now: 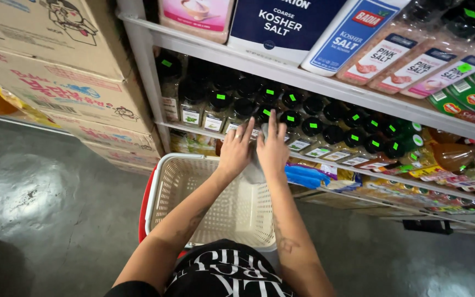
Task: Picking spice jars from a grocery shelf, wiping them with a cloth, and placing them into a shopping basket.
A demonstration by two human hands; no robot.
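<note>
While hands (254,148) reach spice jars (281,118), basket (171,187) sits over grey floor (45,192).

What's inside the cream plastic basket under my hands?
The cream perforated plastic basket shows only its bare mesh floor and walls. The left hand, right hand and forearms cover part of the floor, so anything there stays hidden.

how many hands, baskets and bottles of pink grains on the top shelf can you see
hands: 2, left hand and right hand
basket: 1
bottles of pink grains: 3
total: 6
</note>
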